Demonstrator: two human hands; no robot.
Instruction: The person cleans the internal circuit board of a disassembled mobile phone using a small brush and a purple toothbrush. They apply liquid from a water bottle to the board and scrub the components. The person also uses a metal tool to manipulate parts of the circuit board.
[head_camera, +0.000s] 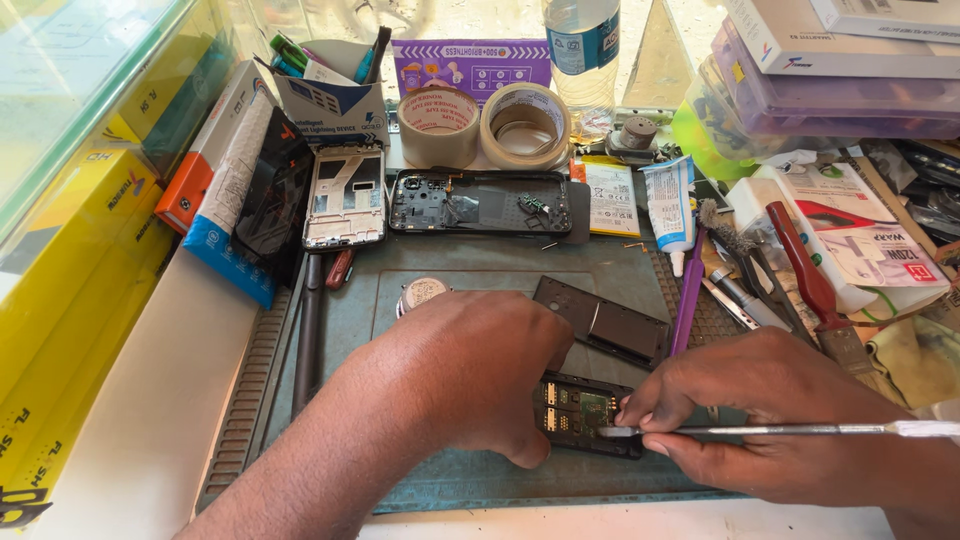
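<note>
Grey work mat (470, 275) carries opened phone (585, 412), dark cover plate (605, 322).

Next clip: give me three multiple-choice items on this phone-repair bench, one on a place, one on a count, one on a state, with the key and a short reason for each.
1. Where does the opened phone lie?
A. On the mat between both hands
B. On the yellow boxes
C. Under the water bottle

2. How many tape rolls stand at the back of the mat?
A. One
B. Two
C. Four

3. What is the right hand doing?
A. Resting flat and empty
B. Gripping the red-handled tool
C. Pinching a thin metal tool with its tip at the phone

Key: 1 A, the left hand steadies it on the mat beside the right. 2 B, two tape rolls sit side by side. 3 C, the thin metal tool is held in the fingers, while the red-handled tool lies untouched.
</note>
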